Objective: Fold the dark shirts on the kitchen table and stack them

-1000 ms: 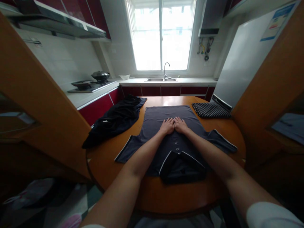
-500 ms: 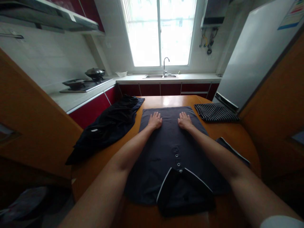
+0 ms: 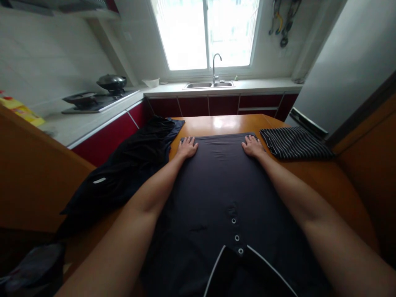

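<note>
A dark navy polo shirt (image 3: 222, 185) with white collar trim and three buttons lies spread flat, front up, on a round wooden table (image 3: 225, 122). My left hand (image 3: 187, 147) rests palm down with fingers spread on the shirt's far left hem corner. My right hand (image 3: 253, 146) lies flat with fingers spread on the far right hem corner. Both arms stretch across the shirt. Neither hand holds anything.
A crumpled black garment (image 3: 130, 165) drapes over the table's left edge. A folded striped cloth (image 3: 293, 142) lies at the right, near a grey refrigerator (image 3: 346, 70). Behind are red cabinets, a sink (image 3: 208, 85) with tap under a window, and a stove with pans (image 3: 99, 93).
My hands slid from the shirt's middle, side by side, outward and away to the two far hem corners. The camera has leaned closer over the table.
</note>
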`<action>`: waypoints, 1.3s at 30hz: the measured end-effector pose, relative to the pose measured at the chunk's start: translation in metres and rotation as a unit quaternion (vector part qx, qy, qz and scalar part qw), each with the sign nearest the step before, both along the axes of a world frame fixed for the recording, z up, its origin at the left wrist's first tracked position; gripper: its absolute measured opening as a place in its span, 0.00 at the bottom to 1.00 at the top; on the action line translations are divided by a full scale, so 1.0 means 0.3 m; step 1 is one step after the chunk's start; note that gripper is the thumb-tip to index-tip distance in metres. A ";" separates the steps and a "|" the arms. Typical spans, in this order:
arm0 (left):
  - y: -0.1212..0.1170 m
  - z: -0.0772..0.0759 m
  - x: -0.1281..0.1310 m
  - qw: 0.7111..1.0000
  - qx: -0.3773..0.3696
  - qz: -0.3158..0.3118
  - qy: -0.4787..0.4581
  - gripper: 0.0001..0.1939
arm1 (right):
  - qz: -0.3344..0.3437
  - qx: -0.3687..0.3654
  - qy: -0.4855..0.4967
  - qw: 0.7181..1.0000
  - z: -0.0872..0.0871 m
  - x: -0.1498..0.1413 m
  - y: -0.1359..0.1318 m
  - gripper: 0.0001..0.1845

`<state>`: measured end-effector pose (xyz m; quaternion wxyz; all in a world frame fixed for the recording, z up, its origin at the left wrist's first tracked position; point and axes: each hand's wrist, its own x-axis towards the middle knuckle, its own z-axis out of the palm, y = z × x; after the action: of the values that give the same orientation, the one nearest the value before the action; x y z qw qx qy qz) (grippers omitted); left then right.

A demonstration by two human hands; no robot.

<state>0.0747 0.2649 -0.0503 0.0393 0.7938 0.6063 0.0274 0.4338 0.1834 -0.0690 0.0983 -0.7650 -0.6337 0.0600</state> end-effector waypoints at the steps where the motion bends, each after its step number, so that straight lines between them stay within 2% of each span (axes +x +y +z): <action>1: 0.011 0.006 -0.004 1.000 0.000 0.014 0.004 0.37 | -0.002 0.003 -0.001 1.000 0.001 0.004 0.003 0.36; 4: 0.000 0.020 0.045 1.000 0.003 0.023 0.015 0.36 | -0.014 0.019 -0.005 1.000 0.007 -0.028 -0.002 0.35; 6: -0.045 0.023 0.114 0.999 0.010 -0.040 0.003 0.35 | -0.015 0.043 -0.012 0.999 0.016 -0.077 -0.015 0.34; 10: -0.172 0.017 0.254 0.968 -0.023 -0.246 -0.035 0.31 | 0.052 0.071 -0.019 0.996 0.053 -0.218 -0.064 0.31; 12: -0.220 0.029 0.285 0.957 -0.055 -0.282 -0.032 0.30 | 0.095 0.067 -0.013 0.993 0.085 -0.289 -0.103 0.31; 14: -0.249 0.063 0.276 0.960 -0.058 -0.270 -0.047 0.30 | 0.125 0.061 0.001 0.990 0.123 -0.346 -0.152 0.31; 18: -0.303 0.186 0.154 0.963 0.011 -0.241 -0.124 0.29 | 0.159 0.072 0.040 0.984 0.192 -0.415 -0.285 0.30; 21: -0.403 0.276 0.008 0.965 -0.031 -0.230 -0.121 0.27 | 0.184 0.053 0.075 0.979 0.215 -0.449 -0.408 0.29; 24: -0.545 0.319 -0.145 0.971 -0.080 -0.200 -0.109 0.27 | 0.221 0.022 0.114 0.968 0.213 -0.483 -0.535 0.28; 27: -0.674 0.305 -0.282 0.979 -0.106 -0.148 -0.096 0.29 | 0.254 0.012 0.140 0.957 0.200 -0.518 -0.642 0.27; 31: -0.775 0.227 -0.409 0.984 -0.118 -0.067 -0.116 0.33 | 0.277 0.006 0.161 0.947 0.177 -0.564 -0.723 0.26; 33: -0.797 0.182 -0.445 0.985 -0.087 -0.052 -0.141 0.34 | 0.287 0.004 0.171 0.943 0.155 -0.586 -0.740 0.25; 35: -0.805 0.144 -0.467 0.980 -0.050 -0.065 -0.183 0.34 | 0.293 0.001 0.168 0.941 0.123 -0.606 -0.749 0.24; 39: -0.799 0.098 -0.493 0.963 -0.021 -0.090 -0.255 0.31 | 0.289 0.027 0.109 0.951 0.052 -0.628 -0.762 0.26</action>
<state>-0.0731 0.0252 -0.0208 0.2117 0.8107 0.5029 0.2121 0.2453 -0.0451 -0.0534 0.1659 -0.5348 -0.8145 0.1519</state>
